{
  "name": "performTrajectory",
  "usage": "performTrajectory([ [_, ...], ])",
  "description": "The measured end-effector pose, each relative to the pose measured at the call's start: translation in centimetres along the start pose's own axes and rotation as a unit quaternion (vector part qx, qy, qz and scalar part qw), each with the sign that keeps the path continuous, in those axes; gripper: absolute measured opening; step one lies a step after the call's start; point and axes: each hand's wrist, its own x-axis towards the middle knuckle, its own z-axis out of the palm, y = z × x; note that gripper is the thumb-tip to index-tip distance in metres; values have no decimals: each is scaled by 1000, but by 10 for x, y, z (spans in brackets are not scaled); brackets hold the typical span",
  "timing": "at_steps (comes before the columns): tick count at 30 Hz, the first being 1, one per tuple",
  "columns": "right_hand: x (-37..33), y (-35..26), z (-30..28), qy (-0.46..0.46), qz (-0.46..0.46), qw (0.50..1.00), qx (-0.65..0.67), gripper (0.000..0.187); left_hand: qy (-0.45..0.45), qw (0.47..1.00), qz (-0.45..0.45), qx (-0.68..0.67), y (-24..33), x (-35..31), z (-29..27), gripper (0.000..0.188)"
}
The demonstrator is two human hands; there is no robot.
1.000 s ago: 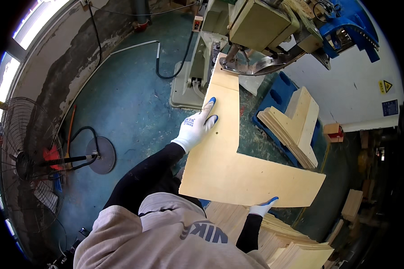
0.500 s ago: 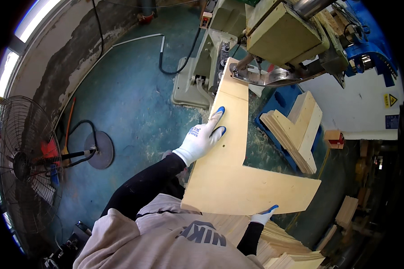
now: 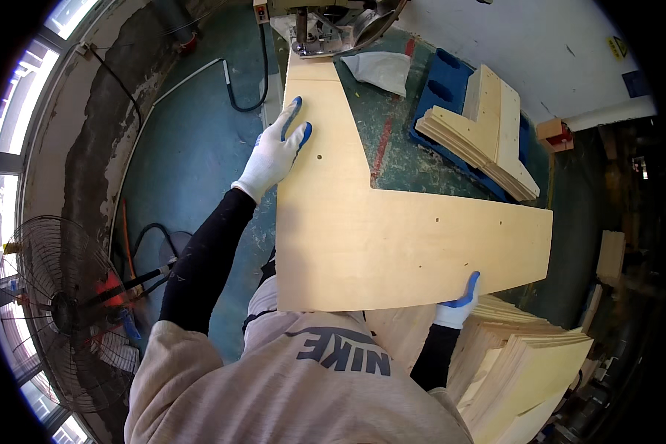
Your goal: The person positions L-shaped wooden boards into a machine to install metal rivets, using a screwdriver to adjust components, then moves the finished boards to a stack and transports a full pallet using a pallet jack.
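A pale L-shaped plywood panel (image 3: 340, 237) with a few small holes lies flat in front of me, held in both hands. Its narrow arm reaches away to the metal foot of a machine (image 3: 320, 41), where the tip is partly hidden. My left hand (image 3: 270, 159), in a white glove with blue fingertips, grips the left edge of that arm, thumb and a finger showing on top. At the near edge on the right, my right hand (image 3: 455, 307) is closed round the panel, its blue thumb on the upper face and the other fingers hidden underneath.
Cut plywood pieces (image 3: 488, 115) are stacked on a blue pallet (image 3: 438, 89) at the far right. Beside the machine lies a white bag (image 3: 381, 70). More stacked panels (image 3: 529, 370) stand near right. A caged fan (image 3: 63, 311) is on the left, a small box (image 3: 555, 135) by the wall.
The panel has turned counterclockwise in view, its wide part swinging up and right. The machine now sits further up and left. Both hands keep their hold.
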Motion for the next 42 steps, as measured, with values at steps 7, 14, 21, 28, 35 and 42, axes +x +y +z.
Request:
performTrajectory([
  [7, -13, 18, -1, 9, 16, 998, 64, 48, 6, 999, 4, 51, -13, -11, -10, 62],
  [14, 6, 16, 5, 3, -18, 998, 61, 47, 6, 999, -2, 38, -12, 2, -9, 62],
  [21, 9, 13, -4, 9, -39, 999, -17, 50, -9, 1000, 15, 13, -1, -3, -13, 62],
  [28, -3, -8, 10, 29, -39, 999, -18, 51, -37, 977, -53, -204, 10, -62, -16, 75],
  [35, -1, 22, 54, -1, -10, 999, -32, 48, 30, 939, -15, -342, 3, -114, -38, 71],
  [42, 42, 60, 130, -35, -11, 995, 92, 49, -9, 986, -46, -160, -37, -16, -88, 72],
])
